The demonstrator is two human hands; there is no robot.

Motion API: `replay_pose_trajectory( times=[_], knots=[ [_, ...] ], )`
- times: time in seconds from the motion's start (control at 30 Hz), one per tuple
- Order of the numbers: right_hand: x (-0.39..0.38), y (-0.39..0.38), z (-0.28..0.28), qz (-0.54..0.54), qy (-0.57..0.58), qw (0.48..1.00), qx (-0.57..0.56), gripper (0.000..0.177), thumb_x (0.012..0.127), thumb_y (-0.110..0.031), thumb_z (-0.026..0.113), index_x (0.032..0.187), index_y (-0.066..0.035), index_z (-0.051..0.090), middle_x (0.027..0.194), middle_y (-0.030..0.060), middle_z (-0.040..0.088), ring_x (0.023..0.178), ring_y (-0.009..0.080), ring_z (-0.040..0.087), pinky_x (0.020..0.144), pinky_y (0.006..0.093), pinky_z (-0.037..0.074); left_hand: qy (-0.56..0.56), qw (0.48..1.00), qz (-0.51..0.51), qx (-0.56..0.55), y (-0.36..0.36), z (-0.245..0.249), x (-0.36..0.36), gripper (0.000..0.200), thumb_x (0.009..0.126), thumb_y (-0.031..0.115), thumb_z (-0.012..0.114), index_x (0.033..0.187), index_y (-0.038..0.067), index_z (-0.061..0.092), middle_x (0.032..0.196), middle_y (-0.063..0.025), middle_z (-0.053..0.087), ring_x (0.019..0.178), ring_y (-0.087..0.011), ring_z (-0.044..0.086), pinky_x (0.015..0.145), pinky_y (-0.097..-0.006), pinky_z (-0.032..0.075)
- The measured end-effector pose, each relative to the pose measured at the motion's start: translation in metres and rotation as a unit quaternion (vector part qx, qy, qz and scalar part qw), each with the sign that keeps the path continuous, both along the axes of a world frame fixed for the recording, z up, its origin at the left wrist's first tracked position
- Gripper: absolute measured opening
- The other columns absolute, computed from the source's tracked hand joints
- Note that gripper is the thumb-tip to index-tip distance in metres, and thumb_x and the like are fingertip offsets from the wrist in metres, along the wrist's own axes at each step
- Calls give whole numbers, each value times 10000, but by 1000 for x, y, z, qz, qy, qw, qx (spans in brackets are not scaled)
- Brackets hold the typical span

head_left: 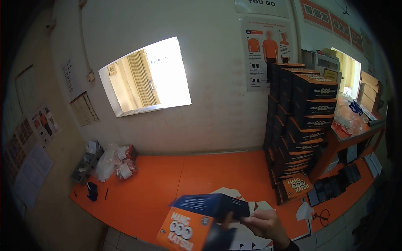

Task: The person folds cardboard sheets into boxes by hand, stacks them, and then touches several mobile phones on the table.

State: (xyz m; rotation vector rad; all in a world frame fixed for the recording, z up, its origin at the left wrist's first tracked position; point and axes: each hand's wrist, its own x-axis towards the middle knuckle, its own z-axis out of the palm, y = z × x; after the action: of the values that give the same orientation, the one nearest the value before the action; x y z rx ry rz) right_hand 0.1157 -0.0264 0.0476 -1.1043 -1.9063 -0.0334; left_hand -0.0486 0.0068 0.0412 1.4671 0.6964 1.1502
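A partly folded takeaway box, orange and dark blue with "MANG KATSU" lettering, is tilted above the front of the orange table. My right hand pinches the edge of its dark flap at the right. A blurred finger-like shape shows inside the box's opening; it may belong to my left hand, and the rest of that hand is hidden by the cardboard. Beneath the box and my right hand lie flat box sheets, pale side up.
Tall stacks of folded boxes stand on the right, with one more box at their foot. Scissors lie at the right. Plastic bags, a grey bin and a tape dispenser occupy the left end of the table.
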Motion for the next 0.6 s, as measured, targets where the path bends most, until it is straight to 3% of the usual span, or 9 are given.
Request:
replay_pose_trajectory(
  times=[0.07, 0.17, 0.23, 0.33, 0.4, 0.47, 0.5, 0.53, 0.6],
  knots=[
    [-9, 3, -5, -45, 68, 996, 34, 135, 670, -82, 738, 752, -77, 630, 590, 15, 527, 546, 170, 556, 443, 273, 396, 62, 997, -44, 20, 1, 2, -11, 436, 799, 130, 596, 1191, 8, 450, 1031, -138, 590, 946, -186, 596, 791, -305, 511],
    [-15, 10, -2, -45, 108, 992, 48, 294, 658, -158, 763, 886, -79, 595, 749, 44, 579, 781, 226, 578, 655, 352, 436, 211, 954, -72, 202, 2, 2, -28, 457, 781, 160, 604, 1195, 28, 463, 1026, -134, 597, 955, -195, 594, 792, -314, 504],
    [-10, 10, -10, -6, 118, 993, -7, 387, 684, -181, 746, 998, -70, 550, 1028, 110, 557, 924, 255, 549, 773, 374, 418, 318, 862, -49, 391, 6, 1, -37, 470, 769, 180, 609, 1198, 42, 472, 1022, -131, 601, 961, -201, 593, 792, -321, 499],
    [26, 4, -38, -203, 89, 967, -123, 309, 760, -190, 679, 1013, -60, 559, 1134, 152, 499, 940, 280, 552, 795, 363, 429, 396, 718, -26, 571, 16, -6, -49, 491, 752, 210, 617, 1201, 62, 485, 1016, -126, 608, 970, -210, 591, 792, -330, 492],
    [68, 0, -68, -69, 237, 952, -181, 263, 836, -195, 580, 1050, -44, 557, 1054, 145, 545, 940, 285, 559, 821, 363, 432, 405, 672, -28, 619, 18, -22, -55, 506, 740, 231, 622, 1204, 75, 494, 1012, -124, 612, 976, -216, 590, 792, -336, 487],
    [85, -4, -72, -76, 320, 875, -356, 261, 876, -194, 512, 1071, -26, 550, 1023, 128, 570, 952, 266, 560, 840, 362, 431, 376, 704, -68, 598, 19, -41, -61, 520, 729, 251, 628, 1206, 89, 502, 1008, -121, 616, 982, -223, 589, 793, -343, 483],
    [86, -7, -74, -79, 358, 820, -439, 266, 896, -194, 478, 1082, -18, 547, 1007, 120, 582, 959, 257, 561, 849, 361, 431, 341, 744, -98, 566, 16, -57, -63, 528, 636, 268, 631, 1139, 128, 555, 1006, -59, 629, 1008, -201, 596, 779, -323, 504],
    [81, -4, -88, -125, 428, 785, -430, 277, 906, -208, 465, 1085, -12, 545, 1000, 112, 589, 961, 239, 556, 849, 353, 428, 326, 809, -154, 464, 9, -81, -69, 413, 690, 251, 617, 1087, 138, 596, 1012, -50, 629, 949, -180, 613, 729, -319, 510],
    [70, 3, -122, -218, 550, 700, -400, 303, 928, -236, 440, 1091, -1, 539, 985, 96, 602, 966, 203, 546, 849, 338, 423, 440, 782, -172, 406, 0, -80, -67, 331, 718, 246, 608, 1032, 142, 626, 966, -53, 627, 871, -185, 617, 688, -340, 506]
  ],
)
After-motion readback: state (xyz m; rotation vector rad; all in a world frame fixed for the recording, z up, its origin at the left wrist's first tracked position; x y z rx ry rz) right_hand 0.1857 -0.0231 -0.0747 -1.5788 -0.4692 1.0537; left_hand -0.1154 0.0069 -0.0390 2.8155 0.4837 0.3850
